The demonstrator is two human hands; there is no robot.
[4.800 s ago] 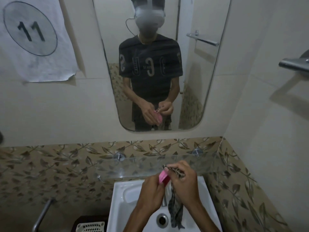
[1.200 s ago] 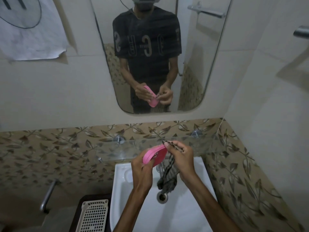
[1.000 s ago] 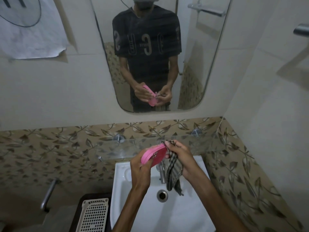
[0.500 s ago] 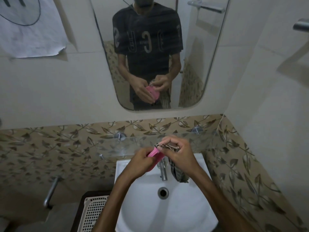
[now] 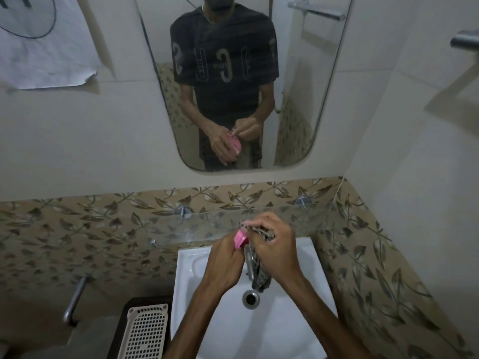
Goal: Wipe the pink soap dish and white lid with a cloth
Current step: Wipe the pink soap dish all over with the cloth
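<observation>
Both hands [image 5: 248, 255] have closed in, cloth [image 5: 260, 275] seemingly covering more pink soap dish [image 5: 241, 239].

Two hands — left [image 5: 225, 263], right [image 5: 276, 248] — one pink soap dish [image 5: 240, 239], one cloth [image 5: 260, 275], one sink [image 5: 305, 301], one mirror [image 5: 298, 86].

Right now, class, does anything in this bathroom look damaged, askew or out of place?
Yes: the paper sheet stuck on the wall left of the mirror has a torn, ragged lower edge and hangs crooked. Around the sink nothing looks spilled or broken.
</observation>
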